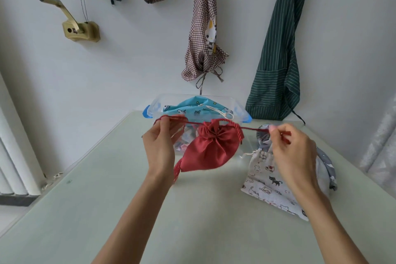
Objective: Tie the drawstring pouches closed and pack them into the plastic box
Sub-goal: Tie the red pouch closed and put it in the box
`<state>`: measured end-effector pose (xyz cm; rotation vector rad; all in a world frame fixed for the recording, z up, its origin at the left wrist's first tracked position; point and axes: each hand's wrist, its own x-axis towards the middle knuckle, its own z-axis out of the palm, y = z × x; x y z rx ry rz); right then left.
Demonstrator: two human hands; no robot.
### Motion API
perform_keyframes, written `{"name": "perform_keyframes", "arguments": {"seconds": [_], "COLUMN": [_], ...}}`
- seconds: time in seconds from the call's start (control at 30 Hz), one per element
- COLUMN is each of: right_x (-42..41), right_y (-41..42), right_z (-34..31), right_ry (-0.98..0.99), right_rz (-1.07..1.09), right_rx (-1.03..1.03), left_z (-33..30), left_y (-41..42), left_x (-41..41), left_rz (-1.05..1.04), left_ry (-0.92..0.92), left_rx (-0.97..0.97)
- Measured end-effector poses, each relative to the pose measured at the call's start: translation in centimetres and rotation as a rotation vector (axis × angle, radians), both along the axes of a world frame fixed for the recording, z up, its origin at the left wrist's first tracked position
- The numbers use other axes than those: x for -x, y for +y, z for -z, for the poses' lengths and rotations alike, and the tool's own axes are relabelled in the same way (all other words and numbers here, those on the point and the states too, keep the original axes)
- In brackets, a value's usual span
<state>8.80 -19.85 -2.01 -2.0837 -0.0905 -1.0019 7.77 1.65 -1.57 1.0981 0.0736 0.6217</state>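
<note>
A red satin drawstring pouch (211,152) hangs in the air above the table, its mouth gathered tight. My left hand (159,148) pinches the left end of its red cord (249,128), and my right hand (292,154) pinches the right end. The cord is stretched nearly level between them. Behind the pouch stands the clear plastic box (241,113) with blue handles, holding a light blue patterned pouch (192,107) with a white cord. A white cat-print pouch (266,180) lies on the table under my right hand, partly covering a grey pouch (326,163).
The pale green table (120,199) reaches the white wall at the back. Aprons and bundled cloths hang on the wall above the box, with a striped green apron (276,60) at the right. A white radiator (15,156) stands at the left.
</note>
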Motion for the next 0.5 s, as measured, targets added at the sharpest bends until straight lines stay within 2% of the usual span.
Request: {"name": "perform_keyframes", "arguments": {"seconds": [0.07, 0.13, 0.2, 0.27, 0.37, 0.43, 0.5], "right_x": [0.4, 0.2, -0.1, -0.1, 0.9, 1.8, 2.4], "right_y": [0.2, -0.5, -1.9, -3.3, -3.5, -2.8, -2.3], "right_z": [-0.7, -0.6, -0.2, 0.5, 1.3, 1.4, 1.5], "right_ry": [-0.142, -0.07, 0.252, 0.654, 1.094, 1.185, 1.149], "right_rz": [-0.098, -0.219, -0.325, -0.355, -0.4, -0.45, -0.477], "right_rx": [-0.011, 0.001, 0.07, 0.26, 0.49, 0.571, 0.611], "left_z": [-0.4, -0.3, 0.4, 2.0, 4.3, 4.7, 4.1], "left_y": [0.0, 0.7, 1.6, 2.5, 3.5, 4.0, 4.2], "left_x": [0.1, 0.1, 0.1, 0.4, 0.9, 1.2, 1.8], "left_rz": [0.003, 0.039, 0.122, 0.178, 0.171, 0.181, 0.29], "left_ry": [-0.106, -0.078, 0.147, 0.429, 0.701, 0.8, 0.9], "left_rx": [0.019, -0.005, -0.119, -0.301, -0.769, -1.027, -1.086]}}
